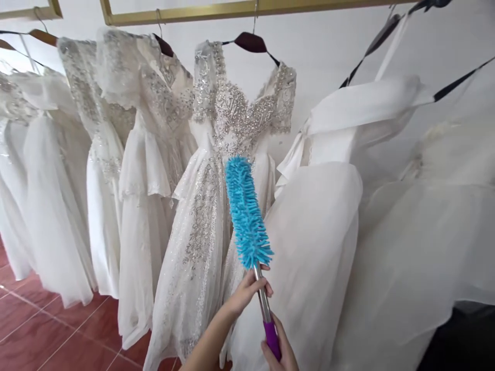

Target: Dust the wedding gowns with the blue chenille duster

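Note:
A duster point(247, 211) with a blue, shaggy microfibre head points up and slightly left in front of me. My left hand point(249, 291) is closed round its metal shaft, just under the blue head. Lower down, my right hand point(282, 348) grips the purple handle. Behind the duster hangs a white beaded wedding dress point(201, 242) with short sparkling sleeves. The duster's head overlaps its waist and skirt in the view; whether it touches the fabric I cannot tell.
Several more white gowns hang left of it, such as a puff-sleeved dress point(139, 180). On the right are a plain off-shoulder gown point(317, 216) and a sheer gown point(410, 247). A gold rail point(216, 11) runs along the white wall. Red tiles point(77, 335) cover the floor.

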Demonstrator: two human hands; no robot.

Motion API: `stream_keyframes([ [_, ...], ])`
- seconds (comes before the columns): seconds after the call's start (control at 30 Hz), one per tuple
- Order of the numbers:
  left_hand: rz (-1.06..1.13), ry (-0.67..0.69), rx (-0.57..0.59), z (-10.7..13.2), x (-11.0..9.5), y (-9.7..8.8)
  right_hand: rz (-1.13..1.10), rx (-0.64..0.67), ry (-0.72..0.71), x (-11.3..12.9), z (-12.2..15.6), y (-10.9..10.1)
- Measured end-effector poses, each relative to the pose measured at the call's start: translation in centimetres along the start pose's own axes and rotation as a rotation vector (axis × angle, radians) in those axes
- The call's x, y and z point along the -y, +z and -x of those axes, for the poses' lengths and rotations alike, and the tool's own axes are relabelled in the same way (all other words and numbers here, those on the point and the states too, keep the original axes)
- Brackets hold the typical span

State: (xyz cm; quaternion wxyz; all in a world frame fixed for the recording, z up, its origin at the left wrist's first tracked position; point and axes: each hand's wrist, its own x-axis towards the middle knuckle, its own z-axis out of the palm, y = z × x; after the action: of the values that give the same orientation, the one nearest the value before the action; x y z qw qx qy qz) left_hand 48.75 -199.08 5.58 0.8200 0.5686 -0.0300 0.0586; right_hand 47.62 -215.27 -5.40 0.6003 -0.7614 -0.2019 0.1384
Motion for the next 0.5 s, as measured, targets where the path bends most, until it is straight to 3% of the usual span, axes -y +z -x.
stream_keyframes([
  [0.1,-0.006,0.056,-0.121,0.1,-1.3,-2.1,0.097,0.172,-0.149,2.2,-3.1,0.2],
  [0.2,0.047,0.06,-0.306,0.2,-0.1,-4.9,0.257,0.348,-0.188,3.7,-5.3,0.8],
  [0.27,0.087,0.041,-0.457,0.4,2.1,-6.9,0.409,0.427,-0.183,3.2,-6.6,1.6],
  [0.37,0.174,-0.007,-0.697,1.0,6.8,-10.0,0.623,0.584,-0.18,0.4,-8.6,3.6],
  [0.43,0.274,-0.135,-0.867,1.6,10.3,-11.9,0.735,0.688,-0.109,-2.1,-9.6,4.9],
  [0.5,0.381,-0.283,-0.985,2.3,13.7,-13.2,0.731,0.695,-0.025,-4.3,-10.3,5.8],
])
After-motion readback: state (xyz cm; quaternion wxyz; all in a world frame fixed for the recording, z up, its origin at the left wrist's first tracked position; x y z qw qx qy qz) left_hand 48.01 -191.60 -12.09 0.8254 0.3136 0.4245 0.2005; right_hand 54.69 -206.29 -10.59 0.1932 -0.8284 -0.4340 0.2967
